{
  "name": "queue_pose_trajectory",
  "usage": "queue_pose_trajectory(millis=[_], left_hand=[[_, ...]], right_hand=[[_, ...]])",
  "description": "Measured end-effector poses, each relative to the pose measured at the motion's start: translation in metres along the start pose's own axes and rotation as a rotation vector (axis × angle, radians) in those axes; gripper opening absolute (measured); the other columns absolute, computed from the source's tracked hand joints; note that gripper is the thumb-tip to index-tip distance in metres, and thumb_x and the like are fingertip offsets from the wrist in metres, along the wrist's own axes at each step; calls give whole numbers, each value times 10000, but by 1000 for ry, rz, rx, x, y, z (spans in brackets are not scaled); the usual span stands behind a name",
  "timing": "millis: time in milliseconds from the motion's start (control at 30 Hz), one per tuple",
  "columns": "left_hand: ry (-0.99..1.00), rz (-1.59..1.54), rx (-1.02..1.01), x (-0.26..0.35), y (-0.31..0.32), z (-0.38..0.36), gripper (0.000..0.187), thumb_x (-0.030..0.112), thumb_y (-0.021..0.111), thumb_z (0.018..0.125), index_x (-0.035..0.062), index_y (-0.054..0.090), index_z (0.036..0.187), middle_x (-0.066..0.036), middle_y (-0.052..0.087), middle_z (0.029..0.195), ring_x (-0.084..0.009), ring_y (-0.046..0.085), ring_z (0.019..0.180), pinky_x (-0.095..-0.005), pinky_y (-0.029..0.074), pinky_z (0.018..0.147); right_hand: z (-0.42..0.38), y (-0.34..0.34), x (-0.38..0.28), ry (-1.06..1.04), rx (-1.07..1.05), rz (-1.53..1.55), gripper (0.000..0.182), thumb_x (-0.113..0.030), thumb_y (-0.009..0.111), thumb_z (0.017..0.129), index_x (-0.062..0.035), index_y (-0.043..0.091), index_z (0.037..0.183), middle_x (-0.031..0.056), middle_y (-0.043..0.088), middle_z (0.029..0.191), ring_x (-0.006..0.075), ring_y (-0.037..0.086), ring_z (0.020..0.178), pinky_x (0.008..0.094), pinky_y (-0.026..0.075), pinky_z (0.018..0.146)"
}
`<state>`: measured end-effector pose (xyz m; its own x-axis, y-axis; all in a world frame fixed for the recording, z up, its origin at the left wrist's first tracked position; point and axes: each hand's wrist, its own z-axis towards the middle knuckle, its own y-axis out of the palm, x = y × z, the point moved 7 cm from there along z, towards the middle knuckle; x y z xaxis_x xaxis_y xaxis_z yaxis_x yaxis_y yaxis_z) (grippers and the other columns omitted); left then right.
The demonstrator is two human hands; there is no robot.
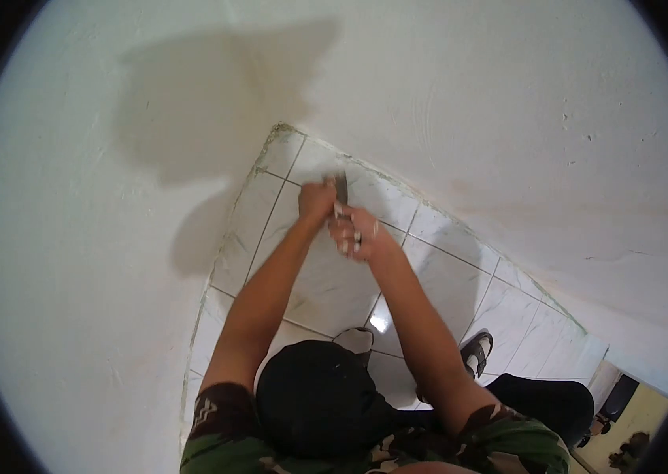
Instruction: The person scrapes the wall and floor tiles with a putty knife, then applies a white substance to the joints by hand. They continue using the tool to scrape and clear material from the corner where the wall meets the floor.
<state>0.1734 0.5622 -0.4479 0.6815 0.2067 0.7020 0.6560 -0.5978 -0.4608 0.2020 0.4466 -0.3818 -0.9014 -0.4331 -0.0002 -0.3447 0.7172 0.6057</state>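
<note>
Both my arms reach forward over the white floor tiles, close to the corner where two walls meet. A short dark grey tool with a flat, blade-like end sticks out between my hands; its exact kind is blurred. My left hand is closed on its left side, fingers mostly hidden from above. Just below and to the right, my right hand is curled with its fingers around the tool's lower end, which the fingers hide. Whitish residue marks the right hand's fingers.
White walls rise on the left and right, with rough, crumbly edges at the floor. My black-trousered knees are bent in front of me. A sandalled foot rests on the tiles. Dark items stand at lower right.
</note>
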Motion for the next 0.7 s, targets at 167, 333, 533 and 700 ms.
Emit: queue_pose_trajectory(millis=[167, 333, 533, 700], left_hand=[[-36, -334, -60, -7, 1, 39, 440, 315, 582, 862, -100, 638, 727, -216, 641, 680, -290, 628, 574, -424, 466, 534], [-90, -129, -76, -19, 7, -13, 411, 297, 618, 841, -91, 636, 710, -191, 630, 655, -247, 601, 548, -408, 455, 514], [-30, -467, -93, -17, 5, 55, 395, 284, 627, 841, -89, 631, 708, -186, 625, 658, -239, 596, 547, -404, 436, 492], [-116, -479, -87, -25, 8, 32, 404, 290, 627, 843, -96, 629, 722, -176, 625, 665, -256, 601, 569, -411, 437, 505]], right_hand=[[8, 18, -17, -75, 24, -13, 357, -327, 424, 986, -153, 361, 681, -72, 260, 522, 65, 203, 366, 243, 174, 311], [-25, 6, 23, -46, -7, 1, 354, -310, 424, 985, -158, 361, 671, -67, 288, 531, 58, 228, 381, 226, 171, 314], [21, 24, -34, 16, -95, -38, 283, -293, 418, 985, -154, 395, 740, -73, 284, 531, 49, 227, 381, 227, 185, 315], [4, 27, -11, -81, -34, -13, 289, -280, 412, 982, -157, 400, 721, -76, 282, 529, 45, 223, 382, 233, 184, 319]])
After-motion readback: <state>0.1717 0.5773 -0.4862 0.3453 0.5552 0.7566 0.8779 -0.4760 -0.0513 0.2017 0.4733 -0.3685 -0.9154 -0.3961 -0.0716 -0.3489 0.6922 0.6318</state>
